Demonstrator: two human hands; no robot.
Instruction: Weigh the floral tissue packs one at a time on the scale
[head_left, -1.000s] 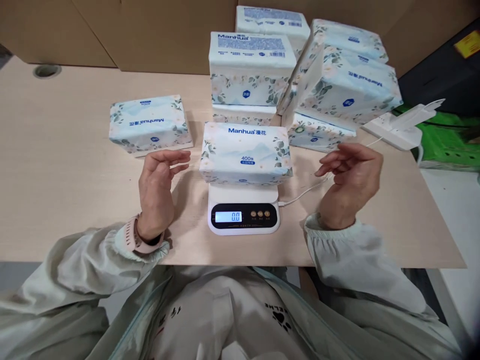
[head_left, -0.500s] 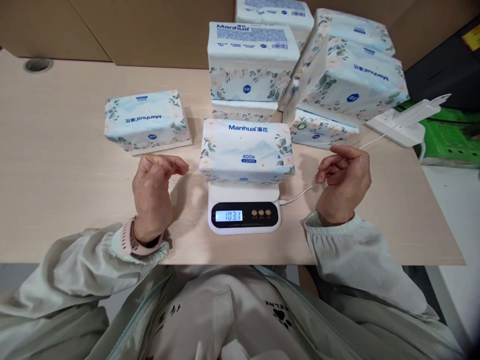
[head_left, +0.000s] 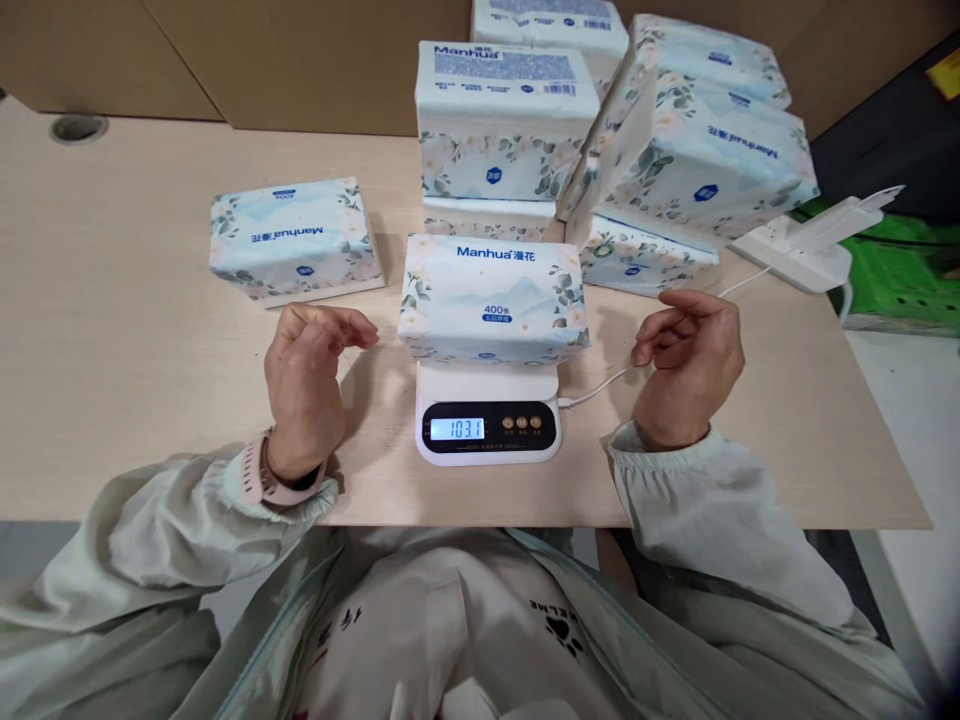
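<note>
A Manhua tissue pack lies on a white digital kitchen scale, whose lit display reads 103.1. To the left of the scale my left hand rests on its edge, fingers loosely curled and apart, holding nothing. My right hand is on the other side, its fingers half bent and empty, beside the white cable plugged into the scale. Neither hand touches the pack. Another tissue pack lies just beyond my left hand, turned upside down to me.
Several tissue packs are stacked behind the scale, one upper pack in the middle and another leaning at the right. A white power strip with a plug stands right of them, near a green crate. Cardboard lines the back.
</note>
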